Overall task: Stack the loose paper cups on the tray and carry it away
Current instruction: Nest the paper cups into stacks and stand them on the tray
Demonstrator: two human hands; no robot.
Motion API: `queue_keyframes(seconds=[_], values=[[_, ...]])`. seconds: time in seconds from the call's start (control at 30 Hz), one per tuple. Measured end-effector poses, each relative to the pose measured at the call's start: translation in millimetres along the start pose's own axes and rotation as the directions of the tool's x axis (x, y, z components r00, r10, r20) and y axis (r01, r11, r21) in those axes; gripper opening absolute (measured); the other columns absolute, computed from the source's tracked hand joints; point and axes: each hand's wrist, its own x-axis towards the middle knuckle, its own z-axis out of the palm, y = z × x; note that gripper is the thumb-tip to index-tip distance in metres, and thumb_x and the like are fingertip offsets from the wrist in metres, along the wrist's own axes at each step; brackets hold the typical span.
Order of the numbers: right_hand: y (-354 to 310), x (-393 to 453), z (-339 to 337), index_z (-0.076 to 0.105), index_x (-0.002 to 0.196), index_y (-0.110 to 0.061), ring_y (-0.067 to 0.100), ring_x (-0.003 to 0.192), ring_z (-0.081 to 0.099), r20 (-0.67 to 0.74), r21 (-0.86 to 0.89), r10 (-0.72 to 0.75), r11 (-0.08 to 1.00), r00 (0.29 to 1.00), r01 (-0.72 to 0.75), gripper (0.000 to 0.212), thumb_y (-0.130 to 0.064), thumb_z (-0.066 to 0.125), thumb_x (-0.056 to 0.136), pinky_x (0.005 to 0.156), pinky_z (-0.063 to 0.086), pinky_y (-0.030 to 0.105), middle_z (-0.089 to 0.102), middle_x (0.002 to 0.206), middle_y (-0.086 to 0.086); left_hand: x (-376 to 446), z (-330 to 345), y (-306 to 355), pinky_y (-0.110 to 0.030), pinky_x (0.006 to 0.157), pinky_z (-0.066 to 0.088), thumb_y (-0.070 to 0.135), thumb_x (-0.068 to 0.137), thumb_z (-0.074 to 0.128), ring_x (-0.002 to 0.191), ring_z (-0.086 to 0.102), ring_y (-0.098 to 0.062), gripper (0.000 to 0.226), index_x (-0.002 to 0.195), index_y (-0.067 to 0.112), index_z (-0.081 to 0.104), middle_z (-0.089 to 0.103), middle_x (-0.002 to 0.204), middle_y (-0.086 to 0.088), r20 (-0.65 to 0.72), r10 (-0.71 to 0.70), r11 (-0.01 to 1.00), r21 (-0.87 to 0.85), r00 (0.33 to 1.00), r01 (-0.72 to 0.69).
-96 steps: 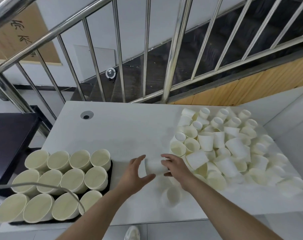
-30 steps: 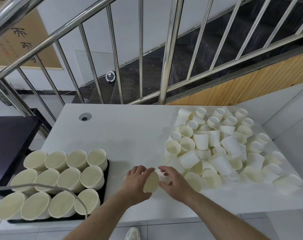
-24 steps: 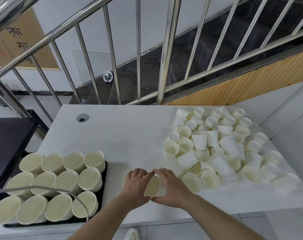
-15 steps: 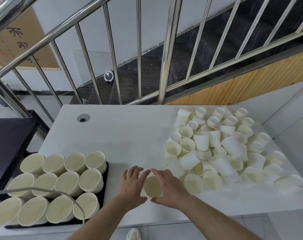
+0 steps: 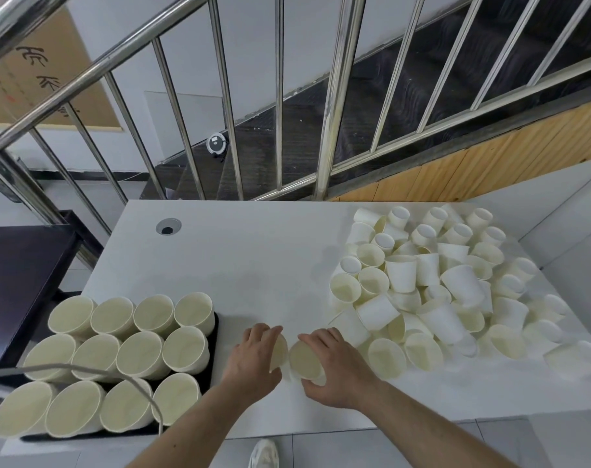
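My left hand (image 5: 253, 358) and right hand (image 5: 334, 366) each curl around a light, easily crushed paper cup (image 5: 304, 361), best held gently by its sidewall below the rim.

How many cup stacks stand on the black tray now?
12 cup stacks on the black tray, in three rows of four: back row, middle row, and front row nearest the person. None seems hidden.

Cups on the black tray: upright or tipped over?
Upright. All the cup stacks on the tray show their open mouths to the camera, for example this cup.
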Motion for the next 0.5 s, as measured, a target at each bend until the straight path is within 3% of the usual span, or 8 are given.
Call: queue_keyframes(seconds=[0.5], values=[[-26, -9, 3, 0.033, 0.146, -0.023, 0.008, 0.121, 0.035, -0.007, 0.072, 0.024, 0.997, 1.0, -0.024, 0.076, -0.05, 0.055, 0.079, 0.09, 0.046, 0.025, 0.039, 0.13, -0.01, -32, -6, -19, -0.027, 0.088, 0.046, 0.027, 0.075, 0.059, 0.122, 0.039, -0.02, 0.072, 0.142, 0.023, 0.034, 0.038, 0.135, 0.002, -0.142, 0.093, 0.991, -0.079, 0.986, -0.105]])
